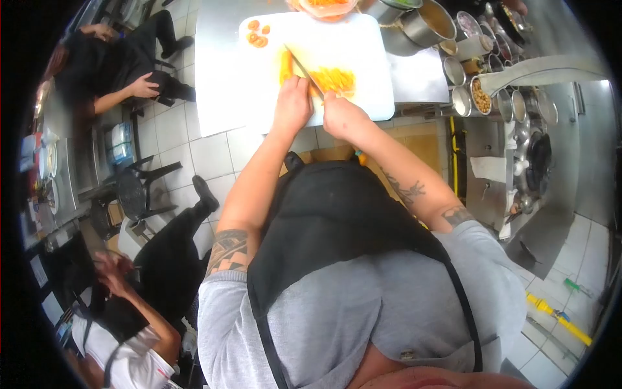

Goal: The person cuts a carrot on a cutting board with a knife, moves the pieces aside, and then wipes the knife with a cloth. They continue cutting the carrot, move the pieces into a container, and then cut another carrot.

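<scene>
On a white cutting board (369, 52) my left hand (293, 104) is closed on an orange carrot piece (286, 65), fingers near its lower end. My right hand (343, 117) grips the handle of a knife (302, 67), whose blade slants up and left across the board, close beside the carrot. To the right of the blade lies a pile of thin carrot strips (335, 80). A few round carrot slices (258, 41) rest at the board's upper left. Most of the knife handle is hidden in my fist.
Beyond the board sits a container with orange contents (325, 9), partly cut off. Metal pots (427, 24) and several small ingredient containers (481, 96) stand to the right. Left of me are two seated people, one with a visible hand (144, 85), and a black stool (133, 194).
</scene>
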`<state>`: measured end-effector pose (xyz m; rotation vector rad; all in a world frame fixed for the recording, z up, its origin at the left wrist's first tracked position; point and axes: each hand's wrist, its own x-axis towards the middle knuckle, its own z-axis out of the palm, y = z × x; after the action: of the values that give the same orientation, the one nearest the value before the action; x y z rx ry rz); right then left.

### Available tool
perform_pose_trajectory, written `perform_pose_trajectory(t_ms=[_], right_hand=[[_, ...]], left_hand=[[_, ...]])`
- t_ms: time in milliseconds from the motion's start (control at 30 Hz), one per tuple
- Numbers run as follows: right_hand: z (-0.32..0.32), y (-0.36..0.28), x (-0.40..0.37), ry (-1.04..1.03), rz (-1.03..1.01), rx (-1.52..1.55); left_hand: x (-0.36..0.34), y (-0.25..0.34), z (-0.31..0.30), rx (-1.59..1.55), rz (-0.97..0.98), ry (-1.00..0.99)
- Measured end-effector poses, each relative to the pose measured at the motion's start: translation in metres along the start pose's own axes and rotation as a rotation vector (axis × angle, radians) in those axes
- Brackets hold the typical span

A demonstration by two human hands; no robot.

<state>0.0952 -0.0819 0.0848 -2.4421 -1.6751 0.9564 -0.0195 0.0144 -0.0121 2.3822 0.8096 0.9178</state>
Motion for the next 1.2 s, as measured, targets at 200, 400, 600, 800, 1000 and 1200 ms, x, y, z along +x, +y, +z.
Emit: perform_pose_trajectory(t_ms=[200, 400, 600, 800, 1000, 1200], right_hand=[[0.011, -0.001, 0.000, -0.005, 0.039, 0.020], [0.021, 0.004, 0.003, -0.002, 0.063, 0.081], [0.005, 0.035, 0.003, 0.108, -0.021, 0.216], [-0.002, 0.060, -0.026, 0.348, -0.030, 0.211], [-0.027, 0.079, -0.050, 0.430, -0.058, 0.149], [-0.056, 0.134, -0.087, 0.356, 0.021, 0.154]], left_hand=[[0.004, 0.001, 0.001, 0.004, -0.007, 0.015], [0.002, 0.000, 0.003, 0.001, -0.013, 0.023], [0.001, 0.003, -0.005, -0.085, -0.023, 0.034], [-0.008, 0.040, -0.010, 0.076, 0.231, -0.091], [0.009, 0.077, 0.016, 0.271, 0.174, -0.247], [0.029, 0.057, 0.039, 0.257, -0.118, -0.194]])
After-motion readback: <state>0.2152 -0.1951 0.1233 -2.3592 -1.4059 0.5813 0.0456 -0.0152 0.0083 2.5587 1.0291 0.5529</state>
